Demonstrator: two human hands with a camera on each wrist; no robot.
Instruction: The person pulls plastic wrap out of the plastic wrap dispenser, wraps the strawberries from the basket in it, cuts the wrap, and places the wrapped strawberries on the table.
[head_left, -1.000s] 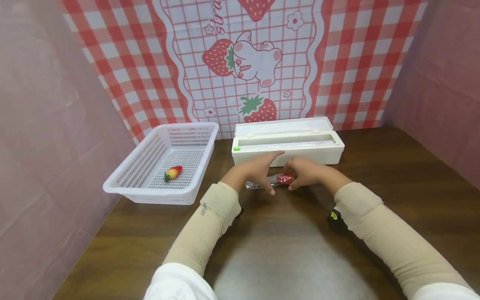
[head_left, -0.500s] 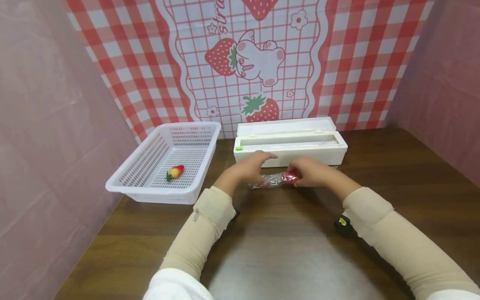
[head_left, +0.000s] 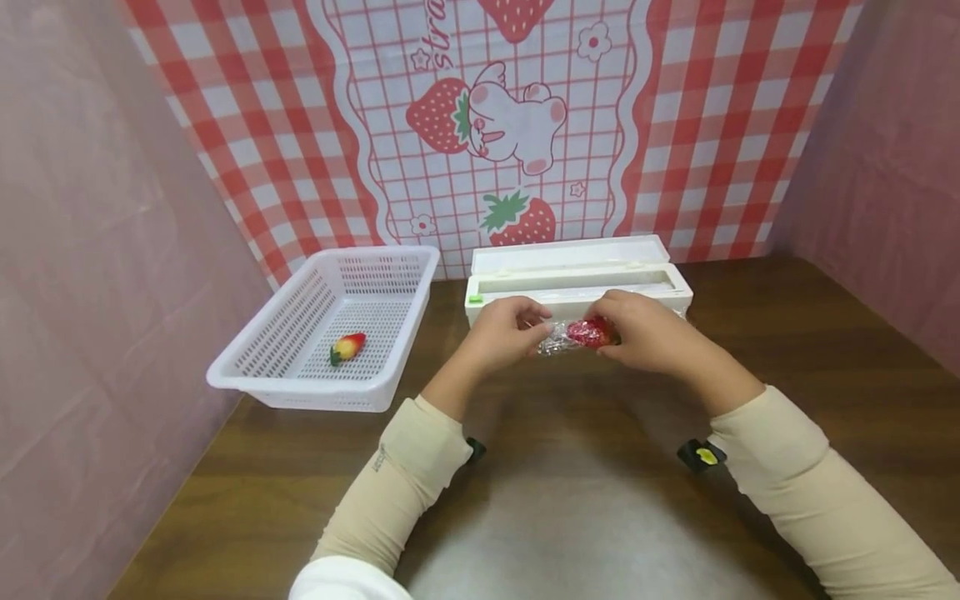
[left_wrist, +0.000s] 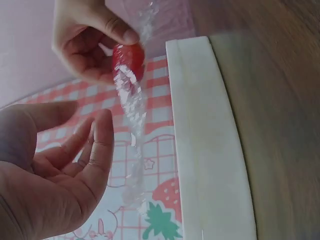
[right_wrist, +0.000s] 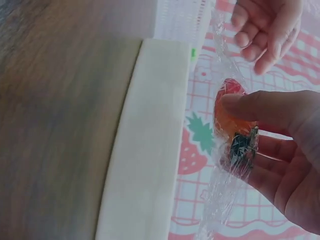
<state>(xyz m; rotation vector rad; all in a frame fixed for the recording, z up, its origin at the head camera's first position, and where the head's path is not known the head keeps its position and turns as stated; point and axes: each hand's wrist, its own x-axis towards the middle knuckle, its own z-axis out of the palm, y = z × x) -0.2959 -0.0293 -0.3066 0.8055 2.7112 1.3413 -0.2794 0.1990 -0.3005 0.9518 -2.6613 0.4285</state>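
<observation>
My right hand (head_left: pixel 643 332) pinches a strawberry (head_left: pixel 591 332) between thumb and fingers. Red with a yellowish-orange part and dark green leaves, the strawberry (right_wrist: pixel 234 112) is wrapped in clear cling film. Twisted tails of the film (left_wrist: pixel 134 165) stick out from both of its ends. Beside the left tail is my left hand (head_left: pixel 504 335), and the left wrist view shows its fingers loosely bent with a gap between them and the film. Right behind both hands stands a long white cling film box (head_left: pixel 570 296), its lid raised.
A white plastic basket (head_left: pixel 300 385) stands on the left of the brown wooden table (head_left: pixel 555 500). Inside it lies another strawberry (head_left: pixel 347 348), red and yellow. A green slider (head_left: pixel 475 298) sits at the film box's left end. A checked strawberry-print cloth (head_left: pixel 697 125) hangs behind.
The right hand has raised the wrapped strawberry up toward the box front and slightly right. My left hand has come up along with it, near the film's left tail.
</observation>
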